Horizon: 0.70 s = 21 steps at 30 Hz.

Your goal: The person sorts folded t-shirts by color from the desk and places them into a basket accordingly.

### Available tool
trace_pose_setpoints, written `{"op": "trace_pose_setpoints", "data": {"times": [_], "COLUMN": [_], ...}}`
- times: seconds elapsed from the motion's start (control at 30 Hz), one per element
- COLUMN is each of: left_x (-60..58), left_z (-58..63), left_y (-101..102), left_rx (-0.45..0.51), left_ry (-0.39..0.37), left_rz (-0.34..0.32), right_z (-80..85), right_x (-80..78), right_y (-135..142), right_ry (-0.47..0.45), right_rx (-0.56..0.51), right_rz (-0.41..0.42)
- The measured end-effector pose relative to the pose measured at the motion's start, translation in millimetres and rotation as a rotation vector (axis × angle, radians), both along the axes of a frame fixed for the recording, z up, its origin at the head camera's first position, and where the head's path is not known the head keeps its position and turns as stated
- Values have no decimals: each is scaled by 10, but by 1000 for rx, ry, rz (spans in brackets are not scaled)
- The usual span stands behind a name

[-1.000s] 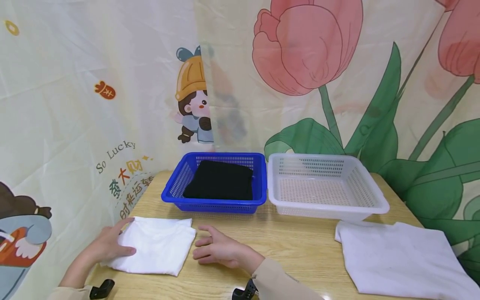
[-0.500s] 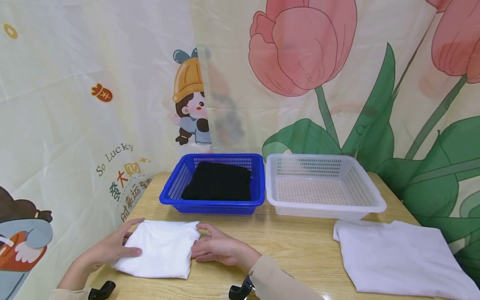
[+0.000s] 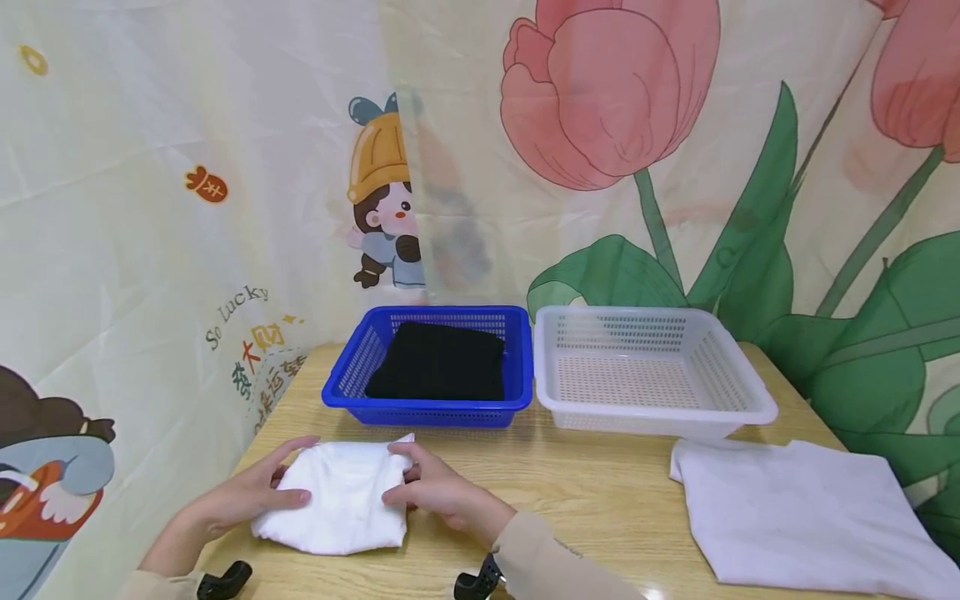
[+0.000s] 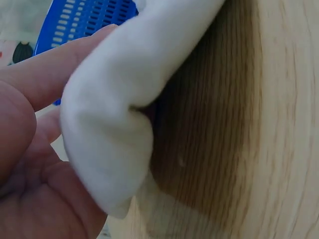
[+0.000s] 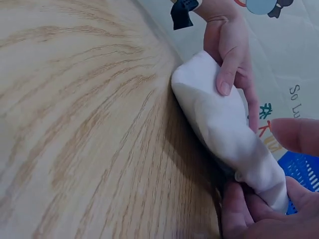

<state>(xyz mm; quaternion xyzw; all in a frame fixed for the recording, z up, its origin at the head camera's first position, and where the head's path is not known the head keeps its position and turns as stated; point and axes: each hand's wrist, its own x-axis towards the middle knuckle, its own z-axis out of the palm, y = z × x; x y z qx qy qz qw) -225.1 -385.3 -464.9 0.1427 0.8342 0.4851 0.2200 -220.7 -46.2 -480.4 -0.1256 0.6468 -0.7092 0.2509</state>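
Note:
A folded white T-shirt (image 3: 337,498) is held between both hands at the front left of the table. My left hand (image 3: 251,496) grips its left side, thumb on top, the other fingers behind and partly hidden. At the right side my right hand (image 3: 442,492) pinches the edge, some fingertips tucked under the fabric. In the left wrist view the bundled cloth (image 4: 114,109) curves away from the fingers, its near end above the wooden surface. The right wrist view shows the cloth (image 5: 219,119) sagging between the left hand (image 5: 232,55) and the right-hand fingers (image 5: 237,206).
Behind the hands stands a blue basket (image 3: 435,412) with folded black cloth (image 3: 442,362) inside. A white basket (image 3: 652,421) stands beside it. Another white cloth (image 3: 802,517) lies flat at the right of the wooden table (image 3: 555,500). A printed curtain (image 3: 465,167) hangs behind.
My right hand has closed on the shirt's right edge, where earlier it was apart from it. The shirt has shifted right and bunched up, the left hand moving along with it.

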Motion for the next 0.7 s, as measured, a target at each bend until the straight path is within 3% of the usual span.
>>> {"op": "trace_pose_setpoints", "data": {"times": [0.33, 0.7], "left_x": [-31, -79], "left_z": [53, 10], "left_y": [409, 1009], "left_rx": [-66, -22], "left_ry": [20, 26], "left_rz": [-66, -36], "right_z": [-70, -65], "right_x": [-62, -121], "right_y": [265, 948], "right_ry": [21, 118], "right_rx": [26, 137], "right_rz": [-38, -30]}}
